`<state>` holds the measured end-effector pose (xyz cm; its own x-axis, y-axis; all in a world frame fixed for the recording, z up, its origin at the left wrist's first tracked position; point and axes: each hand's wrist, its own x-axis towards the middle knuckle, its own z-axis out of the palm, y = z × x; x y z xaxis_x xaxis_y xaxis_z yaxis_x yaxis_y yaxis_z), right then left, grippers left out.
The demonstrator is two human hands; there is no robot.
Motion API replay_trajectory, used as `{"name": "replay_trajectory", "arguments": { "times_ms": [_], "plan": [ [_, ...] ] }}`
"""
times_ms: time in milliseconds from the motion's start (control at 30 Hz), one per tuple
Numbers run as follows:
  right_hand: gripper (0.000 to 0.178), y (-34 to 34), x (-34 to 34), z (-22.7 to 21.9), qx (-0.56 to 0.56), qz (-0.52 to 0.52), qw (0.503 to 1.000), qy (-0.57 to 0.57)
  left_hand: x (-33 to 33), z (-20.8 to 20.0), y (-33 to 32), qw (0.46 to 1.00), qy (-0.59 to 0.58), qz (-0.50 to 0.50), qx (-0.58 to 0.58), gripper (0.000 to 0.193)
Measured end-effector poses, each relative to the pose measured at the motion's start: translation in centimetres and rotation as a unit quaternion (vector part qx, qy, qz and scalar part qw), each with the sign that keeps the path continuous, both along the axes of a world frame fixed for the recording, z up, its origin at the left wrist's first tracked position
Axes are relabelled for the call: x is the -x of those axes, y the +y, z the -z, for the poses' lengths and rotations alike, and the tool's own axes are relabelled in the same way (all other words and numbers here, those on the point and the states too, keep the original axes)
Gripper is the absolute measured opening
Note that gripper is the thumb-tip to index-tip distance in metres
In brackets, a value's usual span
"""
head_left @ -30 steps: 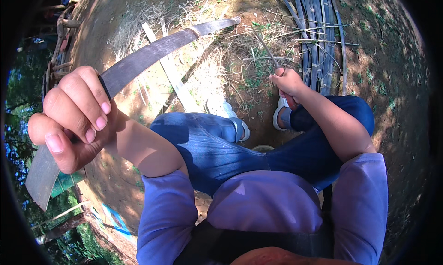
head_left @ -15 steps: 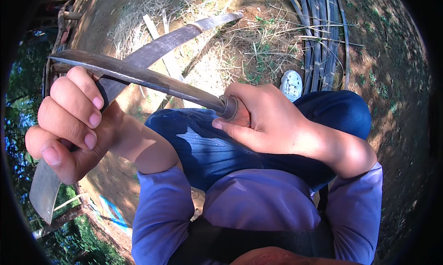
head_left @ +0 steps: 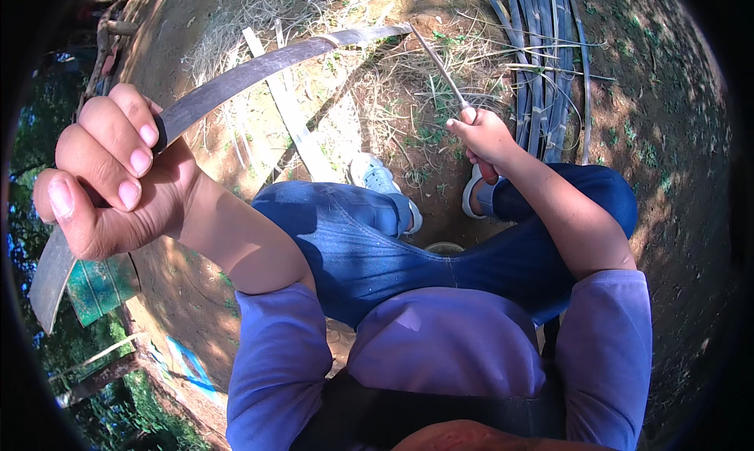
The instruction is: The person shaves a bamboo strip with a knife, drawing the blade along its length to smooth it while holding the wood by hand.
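We hold a long flat strip in the left hand and a thin blade against its far end with the right.

Our left hand (head_left: pixel 110 180) is closed tight around the grey strip (head_left: pixel 259 64), close to us on the left, fingers curled over it; the strip's near end sticks out below the fist, and the rest curves away to the far middle of the scene. Our right hand (head_left: pixel 483 137) is closed around the handle of a slim knife (head_left: pixel 440 67), whose tip meets the strip's far end. Both hands are well apart. We sit with legs in blue jeans (head_left: pixel 393 247) crossed on bare dirt, pale shoes (head_left: pixel 377 176) near dry grass. A bundle of dark slats (head_left: pixel 550 58) lies far right, and a pale wooden slat (head_left: pixel 294 125) lies beyond our knees.
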<state>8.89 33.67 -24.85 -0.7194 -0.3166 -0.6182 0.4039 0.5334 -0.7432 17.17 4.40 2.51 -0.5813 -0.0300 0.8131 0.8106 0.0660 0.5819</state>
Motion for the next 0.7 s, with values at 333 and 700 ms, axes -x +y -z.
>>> {"name": "replay_trajectory", "arguments": {
  "times_ms": [333, 700],
  "plan": [
    [0.029, -3.3, -5.6, -16.7, 0.198, -0.227, 0.929, 0.217, -0.9, 0.6, -1.0, 1.0, 0.009, -0.015, 0.014, 0.034],
    [0.027, -2.7, -0.1, -6.0, 0.026, -0.197, 0.944, 0.264, -0.8, 0.4, -1.6, 0.998, 0.011, -0.054, -0.022, 0.038]
  ]
}}
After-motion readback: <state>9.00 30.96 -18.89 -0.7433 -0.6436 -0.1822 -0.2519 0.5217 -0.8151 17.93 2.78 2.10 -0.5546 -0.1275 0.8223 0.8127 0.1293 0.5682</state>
